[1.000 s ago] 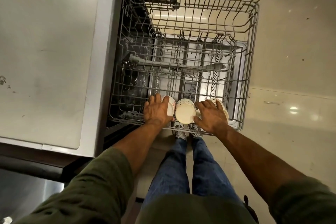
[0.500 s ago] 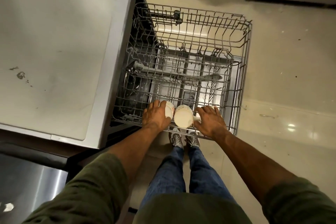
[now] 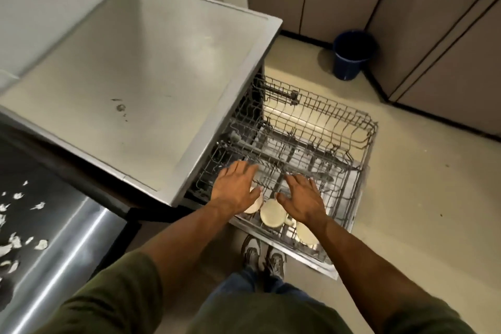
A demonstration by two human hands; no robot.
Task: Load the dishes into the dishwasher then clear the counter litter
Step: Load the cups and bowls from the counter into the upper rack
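Wire rack (image 3: 360,144) stands pulled out over the floor, just right of the steel table (image 3: 141,84). Three pale cups (image 3: 272,212) sit in a row at its near edge. Left hand (image 3: 235,187) and right hand (image 3: 303,198) spread flat above them, holding nothing. Blue bin (image 3: 351,54) stands beyond the rack. White litter (image 3: 16,228) dots the surface left of the table.

Olive sleeves (image 3: 116,287), blue jeans (image 3: 252,283), gray sneakers (image 3: 250,251)
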